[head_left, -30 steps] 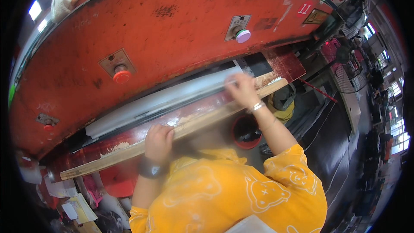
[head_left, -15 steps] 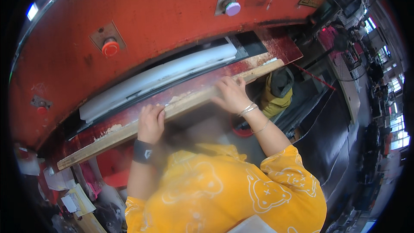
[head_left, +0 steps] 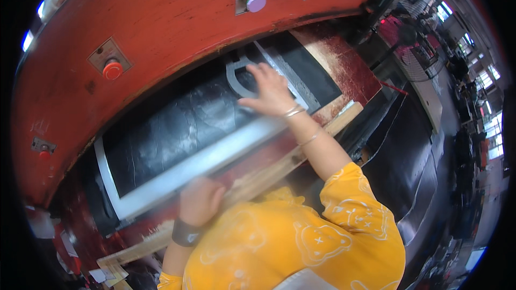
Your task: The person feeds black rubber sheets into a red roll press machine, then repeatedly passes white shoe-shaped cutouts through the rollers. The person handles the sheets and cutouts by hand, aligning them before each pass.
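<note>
A pale, straight-sided frame (head_left: 201, 157) lies on the bed in front of the red machine, around a glossy, creased black surface (head_left: 166, 131). My right hand (head_left: 269, 92) reaches over the right end of this surface with fingers and thumb spread. Beneath and beside its fingers is a grey curved piece, like a rounded loop (head_left: 233, 79); I cannot tell whether they touch it. My left hand (head_left: 200, 201) is blurred at the frame's near edge, above the wooden strip (head_left: 263, 176). Its thumb points up, but its other fingers cannot be made out.
The red machine body (head_left: 177, 16) spans the far side, carrying a red push button (head_left: 112, 69) and a lilac push button (head_left: 256, 3). A worn dark-red board (head_left: 344, 56) extends at the right. Beyond it hangs dark sheeting (head_left: 403, 166); a wire-caged fan (head_left: 424, 62) stands farther off.
Both hands have left the wooden strip: my right moved forward over the black surface, my left to the frame's near edge. The frame and black surface now show much more fully. The view has shifted.
</note>
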### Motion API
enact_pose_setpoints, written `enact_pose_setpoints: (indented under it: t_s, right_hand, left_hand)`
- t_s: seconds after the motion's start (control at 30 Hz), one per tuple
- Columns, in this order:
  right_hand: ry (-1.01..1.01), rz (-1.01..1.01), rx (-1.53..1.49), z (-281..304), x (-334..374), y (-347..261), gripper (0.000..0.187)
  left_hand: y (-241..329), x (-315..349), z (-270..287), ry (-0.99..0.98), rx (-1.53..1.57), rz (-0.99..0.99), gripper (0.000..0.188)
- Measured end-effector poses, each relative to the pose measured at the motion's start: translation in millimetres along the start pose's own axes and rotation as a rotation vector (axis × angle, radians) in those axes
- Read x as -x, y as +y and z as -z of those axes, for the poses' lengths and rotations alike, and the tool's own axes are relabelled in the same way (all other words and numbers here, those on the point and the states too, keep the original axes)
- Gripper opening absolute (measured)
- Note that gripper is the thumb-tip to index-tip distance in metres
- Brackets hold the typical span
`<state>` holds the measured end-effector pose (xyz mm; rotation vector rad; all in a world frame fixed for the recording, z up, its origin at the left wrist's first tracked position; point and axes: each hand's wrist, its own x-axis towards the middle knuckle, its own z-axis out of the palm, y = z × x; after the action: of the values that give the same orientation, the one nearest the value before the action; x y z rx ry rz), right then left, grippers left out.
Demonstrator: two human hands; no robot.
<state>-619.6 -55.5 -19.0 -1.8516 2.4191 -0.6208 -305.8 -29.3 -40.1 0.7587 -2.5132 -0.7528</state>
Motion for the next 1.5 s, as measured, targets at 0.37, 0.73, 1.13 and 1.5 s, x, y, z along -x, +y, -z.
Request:
enact_pose_setpoints:
  t_s: [0.37,0.73,1.13,1.5]
  right_hand:
    - [-0.053,-0.134,-0.845,37.7,-18.5,108.8,0.065]
    - [-0.239,-0.528,-0.401,56.0,80.9,134.3,0.031]
    - [0.034,-0.794,-2.142,-12.0,136.6,52.5,0.029]
    - [0.137,-0.659,-1.612,-16.3,139.8,58.8,0.038]
  left_hand:
    - [-48.0,-33.5,21.0,-0.087,-0.386,0.148,0.083]
    - [-24.6,-3.3,15.5,0.038,-0.349,0.163,0.034]
    - [48.1,-178.6,-39.0,-0.233,0.085,-0.446,0.066]
    - [39.0,-239.9,-80.8,-0.269,0.348,-0.293,0.046]
